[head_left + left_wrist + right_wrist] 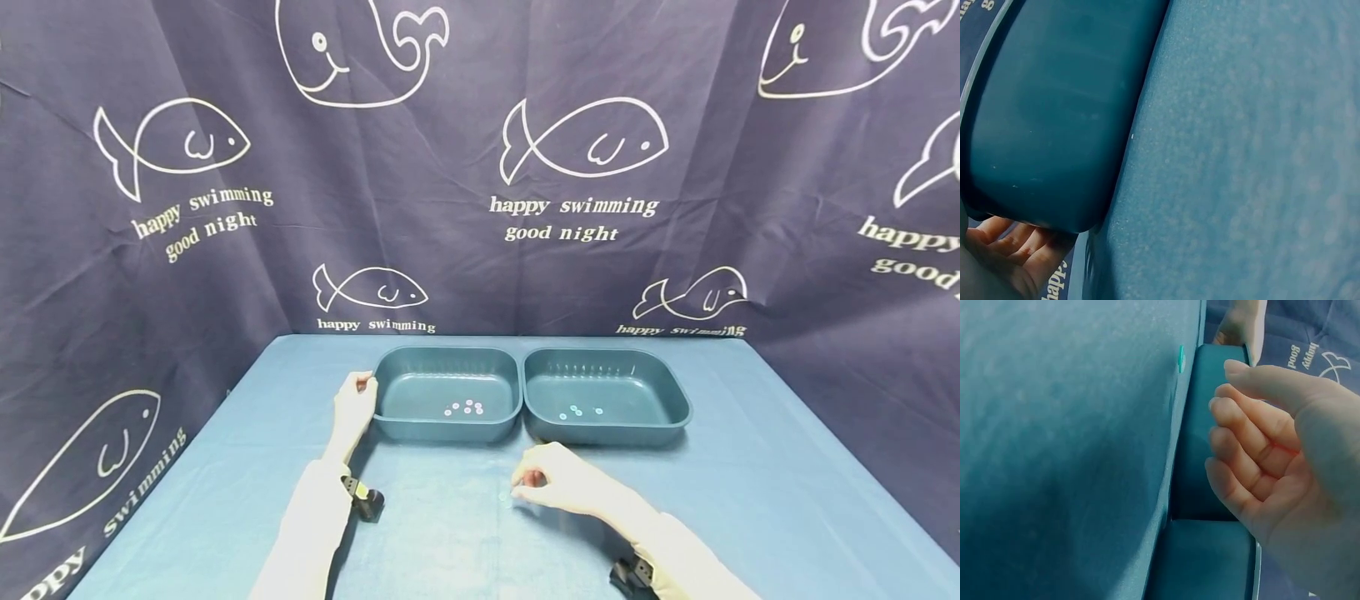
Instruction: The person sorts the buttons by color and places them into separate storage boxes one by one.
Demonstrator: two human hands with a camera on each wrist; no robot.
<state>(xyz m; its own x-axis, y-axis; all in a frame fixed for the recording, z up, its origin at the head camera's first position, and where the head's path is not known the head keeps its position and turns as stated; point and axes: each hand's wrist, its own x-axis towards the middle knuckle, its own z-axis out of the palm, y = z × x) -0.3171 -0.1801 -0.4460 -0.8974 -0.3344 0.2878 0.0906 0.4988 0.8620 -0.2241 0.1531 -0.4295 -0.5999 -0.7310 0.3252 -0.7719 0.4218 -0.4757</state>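
At the left end of a teal bin (435, 429), my left hand (355, 408) holds the rim. In the left wrist view its fingers (1022, 247) lie against the bin's outer end wall, and the thumb is mostly hidden. Several small pink buttons (468, 410) lie on this bin's floor. My right hand (558, 479) hovers over the table in front of the bins, fingers loosely curled, thumb apart from them, nothing between them. Just left of its fingertips a small green button (1182, 359) lies on the tablecloth.
A second teal bin (607, 433) stands right beside the first, their ends meeting. Several small blue-green buttons (576, 410) lie in it. Light blue cloth (442, 533) covers the table. Behind and at the sides hangs a dark curtain (465, 283) printed with fish.
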